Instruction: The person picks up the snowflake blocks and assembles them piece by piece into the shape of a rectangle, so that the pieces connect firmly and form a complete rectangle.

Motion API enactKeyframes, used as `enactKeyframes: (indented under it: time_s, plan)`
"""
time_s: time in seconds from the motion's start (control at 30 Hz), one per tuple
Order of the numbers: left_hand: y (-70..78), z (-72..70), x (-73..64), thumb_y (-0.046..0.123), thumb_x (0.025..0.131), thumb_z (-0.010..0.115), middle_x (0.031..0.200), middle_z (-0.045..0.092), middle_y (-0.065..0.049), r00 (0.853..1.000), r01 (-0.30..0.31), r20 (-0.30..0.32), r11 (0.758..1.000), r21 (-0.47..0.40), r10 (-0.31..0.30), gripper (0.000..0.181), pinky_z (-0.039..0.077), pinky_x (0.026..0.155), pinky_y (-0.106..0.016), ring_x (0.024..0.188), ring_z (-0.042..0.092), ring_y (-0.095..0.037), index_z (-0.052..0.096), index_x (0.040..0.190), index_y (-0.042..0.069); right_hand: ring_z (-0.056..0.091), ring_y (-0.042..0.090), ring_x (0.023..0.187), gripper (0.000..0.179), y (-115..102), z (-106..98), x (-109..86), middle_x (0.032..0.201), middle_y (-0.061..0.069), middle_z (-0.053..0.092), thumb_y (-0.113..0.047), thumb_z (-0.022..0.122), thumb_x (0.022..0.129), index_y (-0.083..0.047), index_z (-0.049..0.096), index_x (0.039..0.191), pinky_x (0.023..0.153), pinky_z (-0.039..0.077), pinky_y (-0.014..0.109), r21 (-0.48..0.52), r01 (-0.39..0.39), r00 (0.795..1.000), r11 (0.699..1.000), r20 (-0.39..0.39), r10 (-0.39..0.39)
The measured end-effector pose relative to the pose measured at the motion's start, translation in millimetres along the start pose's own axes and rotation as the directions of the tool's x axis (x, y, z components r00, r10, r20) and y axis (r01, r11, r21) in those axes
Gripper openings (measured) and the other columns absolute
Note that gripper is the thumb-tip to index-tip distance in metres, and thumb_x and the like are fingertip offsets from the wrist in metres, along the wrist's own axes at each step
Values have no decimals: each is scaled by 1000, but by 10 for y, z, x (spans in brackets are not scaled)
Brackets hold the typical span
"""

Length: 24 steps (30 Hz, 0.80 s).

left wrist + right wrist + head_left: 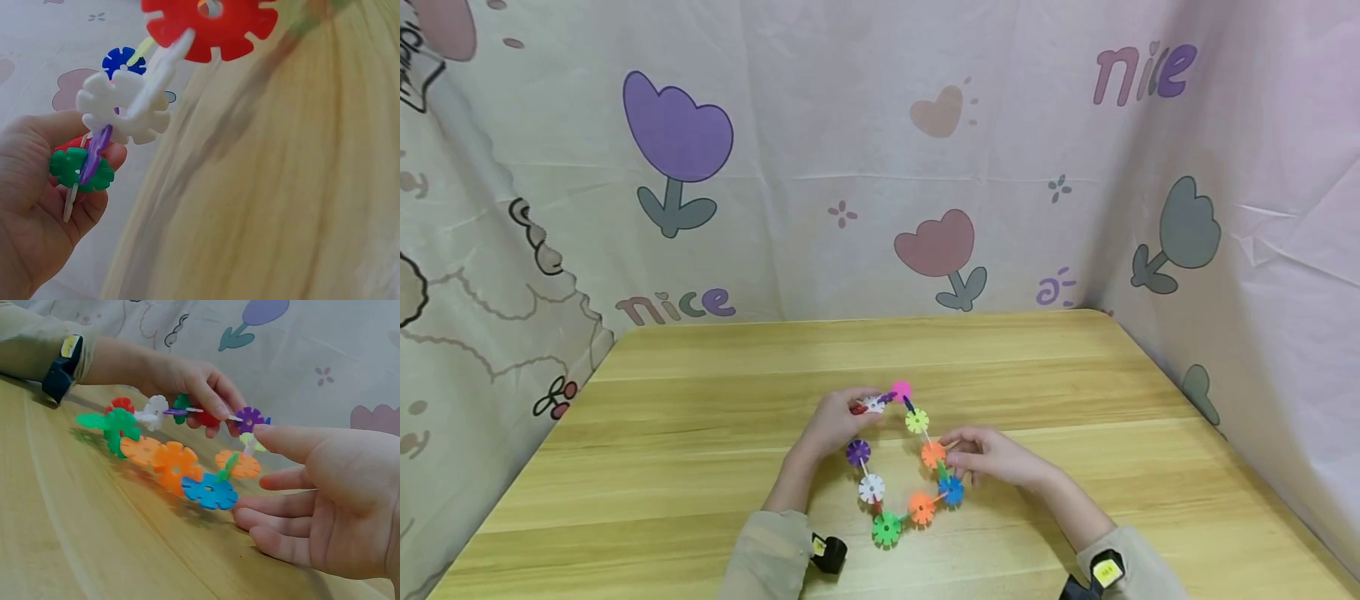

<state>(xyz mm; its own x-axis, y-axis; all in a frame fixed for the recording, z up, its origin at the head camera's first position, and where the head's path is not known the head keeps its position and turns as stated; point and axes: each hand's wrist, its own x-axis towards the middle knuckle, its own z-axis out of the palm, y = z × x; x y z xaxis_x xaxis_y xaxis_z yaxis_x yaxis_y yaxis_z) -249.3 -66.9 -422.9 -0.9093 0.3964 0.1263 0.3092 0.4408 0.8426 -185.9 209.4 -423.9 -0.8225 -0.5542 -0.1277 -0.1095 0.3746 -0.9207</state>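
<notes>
A ring of notched plastic snowflake discs, slotted together in many colours, hangs between the hands over the table. At its far left my left hand [835, 423] pinches the ring by a red disc [208, 417], part of which the fingers hide. In the left wrist view a green disc [61, 165], a white disc [94, 103] and a larger red disc [212, 47] trail from that grip. My right hand [1000, 458] is beside the ring's right side, fingers loosely extended, fingertips close to an orange disc [933, 454] and a blue disc [951, 492]. The green disc [886, 529] forms the near end.
The wooden table [700, 383] spreads around both hands. A printed fabric sheet [820, 100] stands along its back and sides. Each sleeve carries a dark wrist camera, one at the left cuff [830, 554] and one at the right cuff [1093, 575].
</notes>
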Motion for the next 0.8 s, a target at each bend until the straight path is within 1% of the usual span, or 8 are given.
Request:
enactKeyframes:
  time_s: [0.1,0.2,0.3,0.37,0.43,0.63,0.73,0.8]
  plan:
    - [-14,3,4,20,83,70,94,63,-5,1000,0,-21,1000,0,0,37,45,60,-31,67,51,-16,63,118,12,60,22,79,48,-18,28,-32,104,15,62,-19,57,93,8,42,129,60,51,28,11,-14,1000,1000,26,13]
    - [-26,8,4,21,82,71,105,64,-7,999,6,-38,1000,5,-6,37,47,65,-30,76,54,-16,64,117,13,59,23,81,49,-37,52,-56,110,17,60,-16,60,91,8,41,130,60,50,27,23,-29,999,999,31,28]
    - [-32,8,2,20,82,71,92,62,-8,999,22,-42,1000,1,-22,39,46,61,-29,70,52,-15,63,119,12,59,24,84,49,-51,73,-64,112,19,59,-15,60,90,8,41,129,60,50,27,42,-32,999,999,35,31]
    - [-38,6,3,19,83,70,79,57,-6,999,29,-42,1000,-8,-29,39,43,56,-28,62,46,-14,62,120,11,59,24,86,48,-51,84,-63,112,19,59,-15,60,91,8,41,128,61,50,27,52,-30,999,998,36,28]
    - [-38,4,1,18,83,70,75,53,-4,999,29,-44,999,-14,-30,39,42,52,-28,57,42,-15,62,120,10,59,24,86,49,-45,93,-63,112,18,59,-15,60,91,8,40,129,62,50,27,63,-27,999,998,36,25]
    - [-39,-1,-4,17,83,69,91,61,-6,996,45,-75,999,-20,-46,38,43,53,-28,58,45,-15,62,119,9,59,21,79,54,-34,122,-59,103,14,60,-14,61,89,10,36,130,64,51,28,98,-11,1000,995,30,8]
    - [-39,-4,-3,16,83,69,93,62,-9,991,70,-111,997,-45,-75,36,45,54,-28,61,50,-16,63,118,7,59,22,76,58,-34,137,-45,98,14,58,-15,62,89,11,32,133,66,52,31,138,-3,1000,990,22,0]
    - [-41,-5,3,14,82,70,92,63,-11,986,76,-144,995,-59,-84,35,47,56,-29,64,52,-16,64,116,5,60,24,79,62,-41,147,-31,98,14,58,-14,62,89,10,30,135,68,53,33,168,-4,1000,986,9,2]
